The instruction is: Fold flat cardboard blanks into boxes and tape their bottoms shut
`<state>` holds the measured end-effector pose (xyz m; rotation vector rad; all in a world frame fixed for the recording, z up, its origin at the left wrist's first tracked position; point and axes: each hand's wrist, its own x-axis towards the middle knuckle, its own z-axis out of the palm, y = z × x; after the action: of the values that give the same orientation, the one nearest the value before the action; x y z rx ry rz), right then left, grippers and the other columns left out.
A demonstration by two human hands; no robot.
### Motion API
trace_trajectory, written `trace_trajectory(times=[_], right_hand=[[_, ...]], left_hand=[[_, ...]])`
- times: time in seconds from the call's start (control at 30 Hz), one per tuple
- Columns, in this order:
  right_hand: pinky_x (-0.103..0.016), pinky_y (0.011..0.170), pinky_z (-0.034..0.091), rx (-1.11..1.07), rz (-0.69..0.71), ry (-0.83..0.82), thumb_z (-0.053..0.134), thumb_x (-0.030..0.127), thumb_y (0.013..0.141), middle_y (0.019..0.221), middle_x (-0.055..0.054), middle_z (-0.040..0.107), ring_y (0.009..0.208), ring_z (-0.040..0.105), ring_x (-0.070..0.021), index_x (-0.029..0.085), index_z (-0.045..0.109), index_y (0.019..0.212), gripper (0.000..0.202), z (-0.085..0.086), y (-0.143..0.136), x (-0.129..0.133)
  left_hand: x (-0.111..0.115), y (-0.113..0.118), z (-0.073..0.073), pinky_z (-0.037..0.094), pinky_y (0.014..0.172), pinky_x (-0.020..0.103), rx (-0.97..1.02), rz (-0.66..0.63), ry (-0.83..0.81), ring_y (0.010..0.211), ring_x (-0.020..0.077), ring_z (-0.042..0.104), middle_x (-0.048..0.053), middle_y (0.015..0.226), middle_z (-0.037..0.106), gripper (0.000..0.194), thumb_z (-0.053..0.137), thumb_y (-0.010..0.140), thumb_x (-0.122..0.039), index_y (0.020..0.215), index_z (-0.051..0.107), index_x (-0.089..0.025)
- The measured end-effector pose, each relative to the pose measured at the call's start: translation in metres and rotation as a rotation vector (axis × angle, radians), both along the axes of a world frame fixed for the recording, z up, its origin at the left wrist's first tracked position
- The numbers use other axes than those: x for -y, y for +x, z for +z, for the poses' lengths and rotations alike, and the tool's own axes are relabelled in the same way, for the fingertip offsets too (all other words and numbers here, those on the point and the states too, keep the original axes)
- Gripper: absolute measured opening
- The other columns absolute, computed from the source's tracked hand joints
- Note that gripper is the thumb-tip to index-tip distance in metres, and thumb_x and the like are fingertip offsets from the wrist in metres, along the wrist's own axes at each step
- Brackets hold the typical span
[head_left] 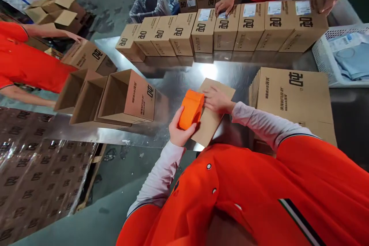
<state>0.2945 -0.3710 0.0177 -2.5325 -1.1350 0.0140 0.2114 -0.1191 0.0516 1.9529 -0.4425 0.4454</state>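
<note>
An orange tape dispenser is gripped in my left hand, thumb and fingers wrapped round its lower left side. It rests against a plain brown cardboard box in front of me at the table's near edge. My right hand lies on the top of this box, fingers spread toward the dispenser and close to its right side. Whether the fingertips touch the dispenser is hard to tell.
Open empty boxes stand at the left, beside a person in orange. Flattened cartons are stacked at the right. A row of closed boxes lines the metal table's far side, another person's hands on it. A white basket sits far right.
</note>
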Motion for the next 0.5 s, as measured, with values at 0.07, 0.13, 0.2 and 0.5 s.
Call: trace_trajectory(times=[0.07, 0.13, 0.2, 0.5], right_hand=[[-0.068, 0.130, 0.020, 0.047, -0.343, -0.032, 0.059, 0.038, 0.104, 0.160, -0.017, 0.052, 0.153, 0.040, -0.0387, 0.015, 0.069, 0.141, 0.044, -0.003, 0.002, 0.008], [-0.068, 0.126, 0.027, 0.044, -0.591, -0.035, 0.060, 0.044, 0.103, 0.165, -0.026, 0.040, 0.155, 0.035, -0.0434, 0.004, 0.059, 0.150, 0.061, -0.006, 0.005, 0.016], [-0.059, 0.122, 0.037, 0.005, -0.655, -0.031, 0.058, 0.043, 0.104, 0.161, -0.030, 0.044, 0.149, 0.043, -0.0419, -0.001, 0.059, 0.147, 0.061, -0.009, 0.009, 0.023], [-0.051, 0.115, 0.046, -0.047, -0.671, 0.096, 0.059, 0.026, 0.102, 0.136, -0.020, 0.067, 0.126, 0.059, -0.0344, 0.010, 0.076, 0.115, 0.027, -0.015, 0.027, 0.033]], left_hand=[[-0.002, 0.000, -0.013, 0.061, 0.107, 0.045, -0.022, 0.020, 0.053, 0.122, 0.0323, 0.073, 0.018, 0.134, 0.073, 0.075, 0.081, 0.080, -0.056, 0.141, 0.067, -0.015], [-0.008, -0.002, -0.019, 0.062, 0.105, 0.044, -0.027, 0.024, 0.097, 0.120, 0.0321, 0.073, 0.017, 0.133, 0.074, 0.072, 0.079, 0.081, -0.052, 0.140, 0.067, -0.014], [-0.013, -0.004, -0.019, 0.062, 0.105, 0.045, -0.025, 0.018, 0.120, 0.120, 0.0326, 0.073, 0.017, 0.132, 0.074, 0.071, 0.079, 0.080, -0.051, 0.139, 0.067, -0.014], [0.019, 0.001, -0.008, 0.062, 0.107, 0.045, -0.055, -0.039, 0.042, 0.123, 0.0314, 0.073, 0.015, 0.138, 0.072, 0.072, 0.079, 0.081, -0.053, 0.143, 0.064, -0.018]])
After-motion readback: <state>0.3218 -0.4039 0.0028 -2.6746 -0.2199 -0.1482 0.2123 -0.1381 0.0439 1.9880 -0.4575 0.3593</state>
